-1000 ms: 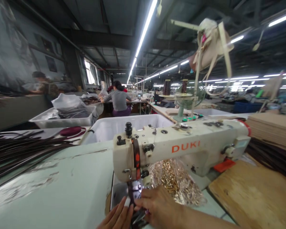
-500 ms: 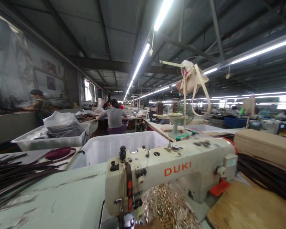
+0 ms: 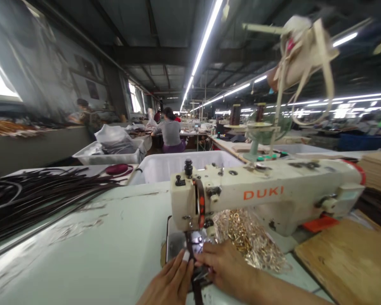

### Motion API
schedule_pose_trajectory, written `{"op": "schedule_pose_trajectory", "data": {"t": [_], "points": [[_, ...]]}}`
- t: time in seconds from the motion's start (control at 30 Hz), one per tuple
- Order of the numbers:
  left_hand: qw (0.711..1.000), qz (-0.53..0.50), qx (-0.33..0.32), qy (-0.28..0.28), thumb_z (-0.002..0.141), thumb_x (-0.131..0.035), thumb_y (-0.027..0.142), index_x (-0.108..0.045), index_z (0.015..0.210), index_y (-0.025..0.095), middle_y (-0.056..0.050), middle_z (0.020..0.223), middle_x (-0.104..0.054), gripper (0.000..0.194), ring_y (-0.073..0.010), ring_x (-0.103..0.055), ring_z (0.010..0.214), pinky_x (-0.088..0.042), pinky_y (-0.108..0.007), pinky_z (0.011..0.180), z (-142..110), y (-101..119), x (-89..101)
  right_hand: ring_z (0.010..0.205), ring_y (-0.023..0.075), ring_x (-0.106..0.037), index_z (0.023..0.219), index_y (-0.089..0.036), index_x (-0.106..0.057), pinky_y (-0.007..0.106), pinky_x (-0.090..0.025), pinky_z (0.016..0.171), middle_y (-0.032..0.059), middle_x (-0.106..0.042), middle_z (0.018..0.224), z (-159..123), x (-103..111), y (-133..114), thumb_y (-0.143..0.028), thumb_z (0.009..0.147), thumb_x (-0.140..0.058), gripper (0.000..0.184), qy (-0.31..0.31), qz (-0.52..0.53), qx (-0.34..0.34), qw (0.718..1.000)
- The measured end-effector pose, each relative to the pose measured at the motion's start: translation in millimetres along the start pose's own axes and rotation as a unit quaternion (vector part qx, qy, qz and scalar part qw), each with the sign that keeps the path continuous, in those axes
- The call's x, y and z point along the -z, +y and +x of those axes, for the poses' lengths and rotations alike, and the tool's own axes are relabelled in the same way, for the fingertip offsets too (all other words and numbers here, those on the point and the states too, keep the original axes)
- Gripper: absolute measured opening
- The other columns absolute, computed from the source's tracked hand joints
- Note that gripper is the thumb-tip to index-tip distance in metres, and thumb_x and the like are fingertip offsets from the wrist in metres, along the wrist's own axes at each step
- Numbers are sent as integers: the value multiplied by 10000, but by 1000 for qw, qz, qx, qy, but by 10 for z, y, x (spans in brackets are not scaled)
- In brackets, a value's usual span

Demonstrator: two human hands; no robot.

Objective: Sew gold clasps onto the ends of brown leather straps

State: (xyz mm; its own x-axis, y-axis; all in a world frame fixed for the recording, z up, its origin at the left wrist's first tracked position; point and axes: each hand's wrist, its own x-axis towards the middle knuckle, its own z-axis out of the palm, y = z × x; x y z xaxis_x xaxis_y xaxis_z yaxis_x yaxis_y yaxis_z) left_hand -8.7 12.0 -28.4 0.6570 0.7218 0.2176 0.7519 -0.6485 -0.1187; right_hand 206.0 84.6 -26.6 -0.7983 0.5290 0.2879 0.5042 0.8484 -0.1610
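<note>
A cream sewing machine (image 3: pixel 260 195) marked DUKI stands on the pale green table (image 3: pixel 92 245). A dark strap (image 3: pixel 195 271) runs under its needle foot toward me. My left hand (image 3: pixel 171 281) lies beside the strap on its left, fingers stretched out and touching it. My right hand (image 3: pixel 225 267) is on the strap's right side, its fingers curled and pinching the strap just before the foot. A clear bag of gold metal fittings (image 3: pixel 250 239) lies behind my right hand, under the machine's arm.
A heap of dark straps (image 3: pixel 34 197) covers the table's left. White bins (image 3: pixel 178 165) stand behind the machine. A plywood board (image 3: pixel 346 262) lies at right, with stacked brown sheets (image 3: pixel 377 167) beyond. Thread stand and a fan (image 3: pixel 260 127) rise behind. Other people work at far tables.
The view tipped up and then back down, so both hands left the picture and are in it again at the needle foot. The strap now reaches further toward me.
</note>
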Motion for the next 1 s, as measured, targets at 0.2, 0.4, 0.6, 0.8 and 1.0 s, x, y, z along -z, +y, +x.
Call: {"op": "schedule_pose_trajectory", "data": {"t": [0.2,0.4,0.6,0.8,1.0], "points": [[987,-38,55,-143,847,-609,319,-415,1336,-16,-251,1360,-379,624,-348,-316,1302,-357,-409,1067,125,223,464,780,145,-615,1004,-263,-602,248,-434,681,-26,-631,875,6,110,-47,-128,814,-520,247,-9,31,1,999],[988,-72,71,-115,831,-622,281,-417,1341,0,-232,1378,-366,617,-345,-293,1317,-330,-430,1085,95,237,493,755,154,-609,1008,-266,-599,261,-436,652,-31,-630,863,8,124,-54,-180,855,-515,194,-4,22,2,1000],[989,-77,71,-102,855,-601,300,-413,1346,9,-227,1388,-352,601,-333,-287,1324,-319,-424,1093,68,232,473,749,146,-604,1009,-249,-603,249,-429,660,-13,-636,866,6,123,-53,-181,878,-490,186,2,23,11,1000],[989,-63,64,-121,851,-608,289,-397,1355,0,-237,1391,-344,618,-347,-274,1324,-333,-424,1084,86,241,471,706,143,-596,973,-249,-590,254,-406,623,-29,-629,859,8,127,-63,-188,872,-499,149,5,2,11,1000],[986,-59,64,-141,895,-555,334,-389,1357,-10,-250,1390,-337,599,-352,-275,1321,-323,-442,1085,97,233,483,717,143,-598,1013,-266,-583,258,-407,634,-38,-627,881,1,138,-60,-188,875,-501,178,-3,5,5,1000]]}}
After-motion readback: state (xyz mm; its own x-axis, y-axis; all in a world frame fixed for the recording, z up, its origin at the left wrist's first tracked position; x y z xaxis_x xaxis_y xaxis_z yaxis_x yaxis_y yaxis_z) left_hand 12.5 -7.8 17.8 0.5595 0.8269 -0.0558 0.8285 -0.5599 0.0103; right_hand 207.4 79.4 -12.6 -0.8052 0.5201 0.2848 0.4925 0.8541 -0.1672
